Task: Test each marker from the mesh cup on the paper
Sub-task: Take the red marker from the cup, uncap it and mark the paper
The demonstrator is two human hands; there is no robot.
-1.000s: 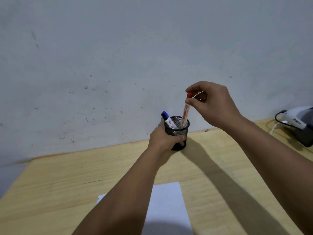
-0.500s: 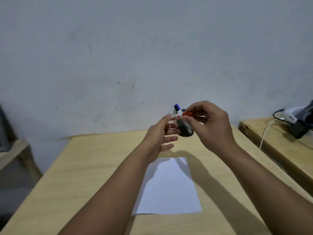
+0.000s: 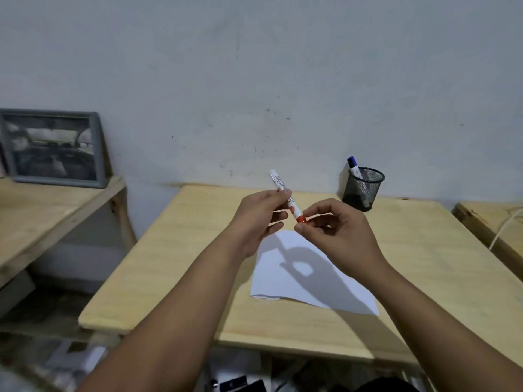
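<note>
A white marker with a red cap (image 3: pixel 285 193) is held above the table, tilted, its red cap end lowest. My left hand (image 3: pixel 259 219) grips its barrel. My right hand (image 3: pixel 334 230) pinches the red cap between thumb and forefinger. Below the hands lies a white sheet of paper (image 3: pixel 283 278) on the wooden table (image 3: pixel 175 278). The black mesh cup (image 3: pixel 362 189) stands at the back right of the table near the wall, apart from both hands. A blue-capped marker (image 3: pixel 355 168) leans in it.
A lower wooden bench (image 3: pixel 42 216) on the left carries a framed picture (image 3: pixel 53 148) leaning on the wall. Another wooden surface (image 3: pixel 489 219) with a white cable (image 3: pixel 506 227) lies at the right edge. Dark clutter sits on the floor under the table.
The red-capped marker came out of the cup and toward me. My left hand let go of the cup and took the marker's barrel. The camera view pulled back and tilted down.
</note>
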